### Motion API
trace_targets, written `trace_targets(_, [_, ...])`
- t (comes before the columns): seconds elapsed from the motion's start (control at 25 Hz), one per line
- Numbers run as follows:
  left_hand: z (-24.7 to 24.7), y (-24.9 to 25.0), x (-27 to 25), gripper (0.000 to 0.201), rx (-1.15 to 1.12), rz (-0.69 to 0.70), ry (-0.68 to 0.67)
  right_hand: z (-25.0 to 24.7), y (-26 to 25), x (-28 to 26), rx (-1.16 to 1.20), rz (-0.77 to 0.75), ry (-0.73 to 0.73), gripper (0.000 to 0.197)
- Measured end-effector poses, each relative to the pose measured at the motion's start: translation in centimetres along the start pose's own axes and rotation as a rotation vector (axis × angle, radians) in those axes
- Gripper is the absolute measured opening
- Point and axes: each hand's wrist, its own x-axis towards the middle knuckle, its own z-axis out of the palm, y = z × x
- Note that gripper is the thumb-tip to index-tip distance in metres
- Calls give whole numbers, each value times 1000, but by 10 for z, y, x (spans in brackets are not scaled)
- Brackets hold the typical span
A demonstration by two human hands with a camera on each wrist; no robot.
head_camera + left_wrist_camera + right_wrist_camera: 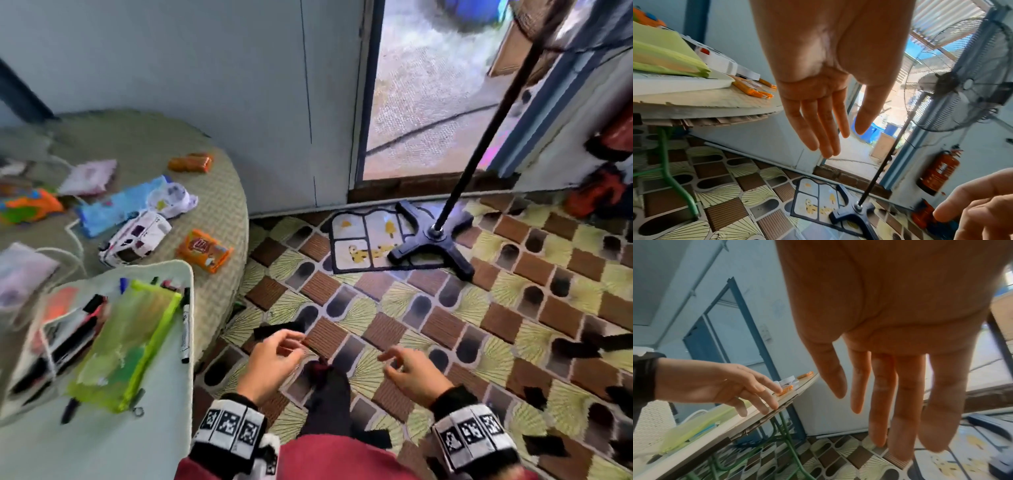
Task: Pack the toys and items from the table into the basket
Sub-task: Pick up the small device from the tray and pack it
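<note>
Left hand (274, 359): bare, fingers loose and spread, holding nothing, in the air over the patterned floor (479, 308) just past the tabletop edge.
Right hand (412, 371): likewise loose and spread, holding nothing, beside the left one and apart from it, palm down over the floor.
Basket (164, 394): white, at the near corner of the tabletop (212, 192). In it lie a yellow-green zip pouch (126, 346), a black-capped marker (185, 329) along the right rim, and more pens and dark items at the left, too blurred to name.
On the tabletop: a white toy car (135, 241) just behind the basket; an orange snack packet (203, 250) to its right near the edge; a second orange packet (190, 162) farther back; a blue pack (116, 207) with a white crumpled bag (173, 199) against it; a pink pouch (89, 177); an orange-and-green toy (27, 205) at the far left.
Around: a black fan stand (433, 236) with its foot on a small floor mat (363, 246) before the open doorway; a red fire extinguisher (939, 172) on the right wall.
</note>
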Motion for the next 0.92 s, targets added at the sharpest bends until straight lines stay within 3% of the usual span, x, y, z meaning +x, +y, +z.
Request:
trace_targets(0.44, [-95,17,96,21,-135,-56,353,-67,-135,164,-239,-388,-109,27])
trace_targets(0.92, [-170,17,162,23,-189,-160,762,-77,-269,310,-240,-639,-277,25])
